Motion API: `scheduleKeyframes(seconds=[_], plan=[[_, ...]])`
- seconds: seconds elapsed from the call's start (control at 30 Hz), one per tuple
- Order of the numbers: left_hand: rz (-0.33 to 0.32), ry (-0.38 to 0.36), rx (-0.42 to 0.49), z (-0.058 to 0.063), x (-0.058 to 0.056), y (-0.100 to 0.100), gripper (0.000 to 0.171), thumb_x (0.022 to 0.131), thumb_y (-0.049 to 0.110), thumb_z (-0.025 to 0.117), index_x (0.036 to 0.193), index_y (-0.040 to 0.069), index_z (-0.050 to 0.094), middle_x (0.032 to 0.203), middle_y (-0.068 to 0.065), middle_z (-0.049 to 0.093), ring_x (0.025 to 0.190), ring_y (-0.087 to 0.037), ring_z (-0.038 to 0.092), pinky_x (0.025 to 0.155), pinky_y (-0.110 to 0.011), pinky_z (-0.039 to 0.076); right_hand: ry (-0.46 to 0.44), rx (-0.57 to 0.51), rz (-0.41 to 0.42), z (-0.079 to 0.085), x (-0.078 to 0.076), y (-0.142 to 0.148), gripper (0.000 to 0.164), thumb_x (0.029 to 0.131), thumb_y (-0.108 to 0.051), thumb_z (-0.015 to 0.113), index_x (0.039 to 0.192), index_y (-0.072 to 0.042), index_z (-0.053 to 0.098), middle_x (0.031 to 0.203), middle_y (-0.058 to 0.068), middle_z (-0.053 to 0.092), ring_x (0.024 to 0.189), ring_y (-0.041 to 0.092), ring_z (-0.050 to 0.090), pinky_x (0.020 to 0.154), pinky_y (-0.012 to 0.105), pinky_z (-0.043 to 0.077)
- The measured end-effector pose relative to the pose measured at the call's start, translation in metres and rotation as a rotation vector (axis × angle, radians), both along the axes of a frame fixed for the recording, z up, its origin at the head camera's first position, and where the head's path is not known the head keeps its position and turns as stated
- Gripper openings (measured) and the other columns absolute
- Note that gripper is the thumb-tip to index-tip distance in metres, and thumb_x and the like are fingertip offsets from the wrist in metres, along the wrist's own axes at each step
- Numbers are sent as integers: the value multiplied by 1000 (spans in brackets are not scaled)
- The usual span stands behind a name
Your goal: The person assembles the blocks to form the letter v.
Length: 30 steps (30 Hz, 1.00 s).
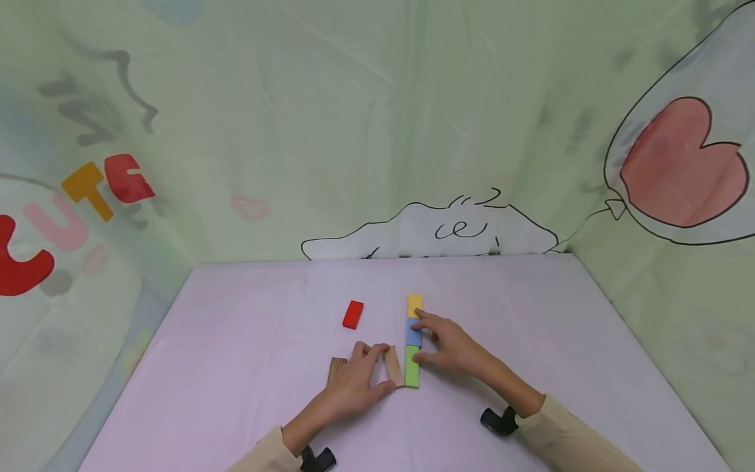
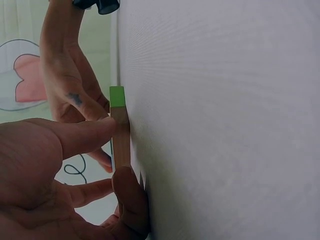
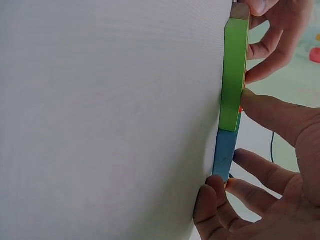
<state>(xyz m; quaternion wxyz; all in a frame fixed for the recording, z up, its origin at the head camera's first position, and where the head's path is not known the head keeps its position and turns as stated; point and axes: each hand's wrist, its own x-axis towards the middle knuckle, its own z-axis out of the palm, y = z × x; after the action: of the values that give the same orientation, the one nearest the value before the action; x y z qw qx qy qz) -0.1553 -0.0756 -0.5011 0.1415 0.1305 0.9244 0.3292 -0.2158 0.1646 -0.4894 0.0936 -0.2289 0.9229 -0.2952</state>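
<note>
A straight row of three blocks runs away from me in the head view: green (image 1: 411, 377) nearest, then blue (image 1: 415, 339), then yellow (image 1: 415, 301). Just left of the green one, a plain wooden block (image 1: 394, 370) lies slightly tilted, its near end close against the row. My left hand (image 1: 354, 387) pinches that wooden block (image 2: 120, 142) between thumb and fingers. From the right, my right hand (image 1: 457, 349) rests its fingertips on the row, thumb at the green block (image 3: 234, 75) and fingers along the blue block (image 3: 226, 154) and beyond.
A red block (image 1: 352, 314) lies alone farther back, left of the row. Partly hidden behind my left hand is a darker brown block (image 1: 337, 367). Both stand on the pale cloth-covered table (image 1: 248, 328), backed by printed curtains (image 1: 354, 131).
</note>
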Motion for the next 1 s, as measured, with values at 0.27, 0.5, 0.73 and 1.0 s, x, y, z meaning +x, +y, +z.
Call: scheduleKeyframes(seconds=[0.27,0.5,0.73,1.0], plan=[[7,-13,14,0,1,-1,69,95,35,80,155,21,49,127,-12,50,77,-17,52,63,-27,42,-8,-1,-6,0,1,-1,59,88,-23,87,138,-3,64,165,24,44,139,44,57,111,55,51],[-13,-32,31,2,0,-3,73,95,37,79,158,21,46,124,-11,49,80,-17,52,64,-28,42,-2,-11,-9,1,1,0,59,87,-22,88,137,-3,65,165,24,44,144,46,53,112,55,49],[-17,-5,64,6,-2,-3,69,95,30,79,154,11,49,124,-12,55,88,-15,57,70,-27,48,4,-7,-5,1,1,2,58,87,-23,88,137,-2,65,164,24,45,147,47,49,116,58,46],[-45,23,151,14,-13,-16,60,100,26,73,154,11,49,125,-12,58,79,-11,56,68,-23,49,-20,6,-4,-1,0,1,57,89,-23,86,138,-4,64,166,23,43,152,49,42,122,62,37]])
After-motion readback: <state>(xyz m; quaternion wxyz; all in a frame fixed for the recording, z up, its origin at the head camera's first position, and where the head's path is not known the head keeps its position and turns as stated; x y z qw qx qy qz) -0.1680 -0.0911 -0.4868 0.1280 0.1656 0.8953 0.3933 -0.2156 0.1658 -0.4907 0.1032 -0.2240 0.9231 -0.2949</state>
